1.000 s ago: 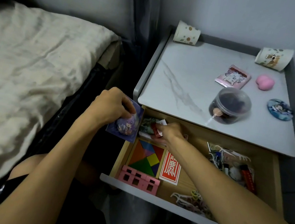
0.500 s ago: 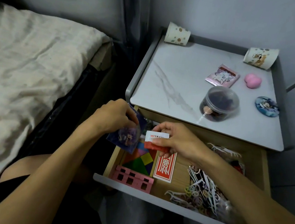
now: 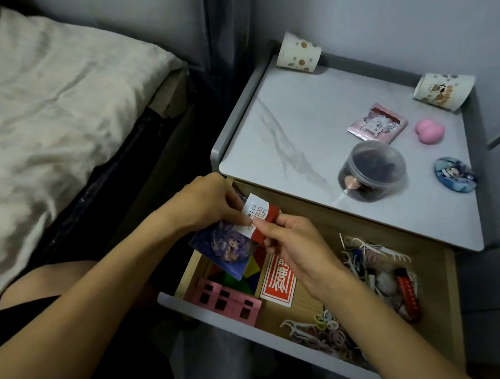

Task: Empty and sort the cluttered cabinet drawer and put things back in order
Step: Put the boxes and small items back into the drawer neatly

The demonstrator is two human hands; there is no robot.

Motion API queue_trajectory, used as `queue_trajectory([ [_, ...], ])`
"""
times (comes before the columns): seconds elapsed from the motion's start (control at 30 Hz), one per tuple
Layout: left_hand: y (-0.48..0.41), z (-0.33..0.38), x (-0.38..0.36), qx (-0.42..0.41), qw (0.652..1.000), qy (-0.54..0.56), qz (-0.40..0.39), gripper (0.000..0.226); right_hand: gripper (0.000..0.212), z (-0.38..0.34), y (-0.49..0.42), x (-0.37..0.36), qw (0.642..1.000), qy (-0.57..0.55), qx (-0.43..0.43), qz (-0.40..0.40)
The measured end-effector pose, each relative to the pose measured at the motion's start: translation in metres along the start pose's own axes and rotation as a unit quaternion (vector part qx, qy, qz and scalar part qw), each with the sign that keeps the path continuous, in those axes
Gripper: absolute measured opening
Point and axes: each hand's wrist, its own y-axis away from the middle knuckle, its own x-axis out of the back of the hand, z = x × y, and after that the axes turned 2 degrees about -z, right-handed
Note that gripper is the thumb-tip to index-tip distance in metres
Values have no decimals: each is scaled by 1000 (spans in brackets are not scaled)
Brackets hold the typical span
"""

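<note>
Saw both hands meeting over drawer (image 3: pixel 449 276) back-left corner. Left hand (image 3: pixel 206 204) pinched purple packet (image 3: pixel 224 246) plus, probably, card's edge. Right hand (image 3: pixel 291 241) fingertips closed on red-white card (image 3: pixel 258 214), long axis slanting toward cabinet top (image 3: pixel 296 132), just beyond.

paper cups: 2 (image 3: pixel 298 56) (image 3: pixel 442 90) | round badges: 1 (image 3: pixel 454 174) | clear jars: 1 (image 3: pixel 371 176) | pink pouches: 1 (image 3: pixel 377 122) | pink squishies: 1 (image 3: pixel 429 130) | hands: 2 (image 3: pixel 206 204) (image 3: pixel 298 248)
</note>
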Motion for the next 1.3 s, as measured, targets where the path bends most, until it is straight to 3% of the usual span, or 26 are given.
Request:
queue_trajectory([
  [0.07, 3, -3, 6, -4, 1000, 0, 17, 7, 20, 4, -5, 6, 999, 26, 12, 20],
  [0.13, 4, -12, 15, -18, 998, -13, 55, 22, 20, 6, -12, 20, 996, 60, 12, 67],
  [0.23, 1, -22, 21, -17, 995, 0, 100, 32, 21, 11, -31, 38, 987, 113, -52, 103],
  [0.4, -6, -25, 20, -14, 995, 16, 95, 36, 30, 13, -62, 30, 981, 114, -119, 104],
  [0.53, -7, -27, 25, -8, 995, 21, 97, 36, 29, 19, -76, 14, 966, 182, -134, 123],
  [0.7, -4, -22, 25, -4, 995, 66, 73, 44, 25, 28, -90, 6, 955, 239, -114, 136],
  [0.83, -4, -21, 25, -15, 993, 93, 66, 65, 35, 32, -93, 11, 934, 314, -105, 132],
  [0.9, -3, -21, 25, -7, 993, 110, 52, 77, 33, 28, -83, 17, 909, 386, -59, 146],
  [0.97, -2, -19, 24, -2, 991, 136, 17, 72, 30, 21, -64, 22, 913, 373, 21, 165],
  [1.1, 2, -10, 19, -24, 990, 124, -63, 38, 39, -5, -11, 29, 973, 197, 91, 72],
  [1.2, 4, -2, 13, -45, 983, 136, -113, 27, 27, -17, 10, 30, 973, 210, 94, -27],
  [1.3, 3, 0, 8, -40, 980, 154, -119, 28, 15, -13, 7, 34, 975, 203, 80, -37],
])
